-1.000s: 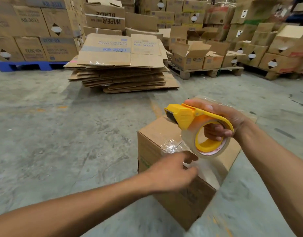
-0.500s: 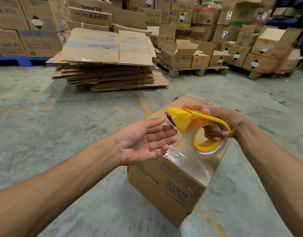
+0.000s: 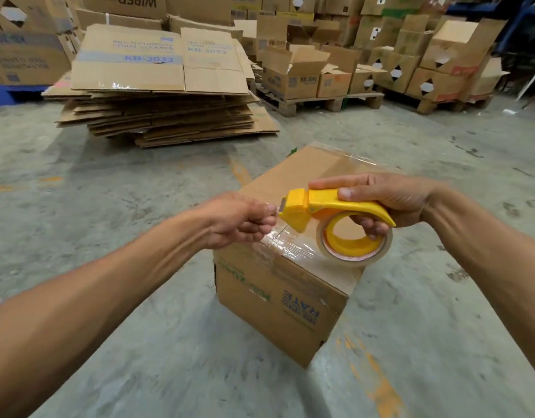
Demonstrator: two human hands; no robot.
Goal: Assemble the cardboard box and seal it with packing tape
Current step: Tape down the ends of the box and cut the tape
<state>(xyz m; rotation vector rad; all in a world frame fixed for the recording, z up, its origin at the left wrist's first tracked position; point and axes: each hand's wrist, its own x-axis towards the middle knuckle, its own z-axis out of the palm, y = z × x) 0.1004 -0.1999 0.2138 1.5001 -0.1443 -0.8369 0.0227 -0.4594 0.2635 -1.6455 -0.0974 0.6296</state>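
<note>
A closed brown cardboard box (image 3: 278,303) stands on the concrete floor in front of me, with clear tape shining along its top and over the near edge. My right hand (image 3: 390,200) grips a yellow tape dispenser (image 3: 335,218) holding a roll of clear tape, just above the box top. My left hand (image 3: 242,221) is closed at the dispenser's cutter end, fingers pinching the loose end of the tape there.
A tall stack of flattened cartons (image 3: 163,86) lies on the floor beyond the box. Wooden pallets (image 3: 320,101) loaded with open and closed boxes stand at the back right. Stacked cartons (image 3: 25,49) on a blue pallet fill the back left.
My left hand left the box's near edge, opened palm up, then closed on the tape end at the cutter. The dispenser turned more level. The view moved closer to the box.
</note>
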